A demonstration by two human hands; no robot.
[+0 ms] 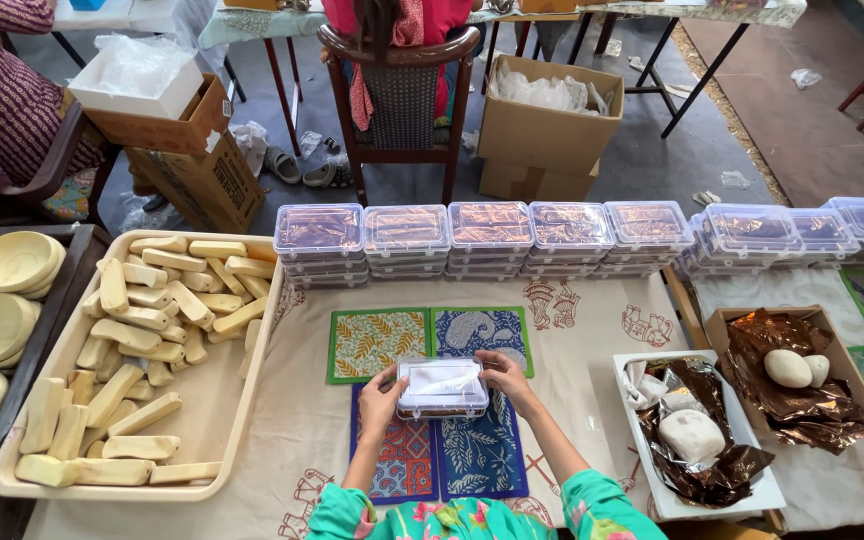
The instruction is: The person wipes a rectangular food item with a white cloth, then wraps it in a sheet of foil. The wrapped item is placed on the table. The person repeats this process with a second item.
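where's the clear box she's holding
In the head view the clear lidded box sits centre-low, between the left hand and right hand, over the patterned mats.

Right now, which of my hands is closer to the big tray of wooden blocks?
Left. Your left hand grips the clear box on the side facing the tray; your right hand holds the box's far side.

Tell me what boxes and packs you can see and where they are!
Clear plastic box: rectangular, white inside, between left hand and right hand.
Stacked clear boxes: row behind the mats, coppery inside.
Cardboard carton: brown, on the floor beside the chair.
Open brown box: right, lined with copper foil, holding pale lumps.
Cream tray: left, full of pale wooden pieces.
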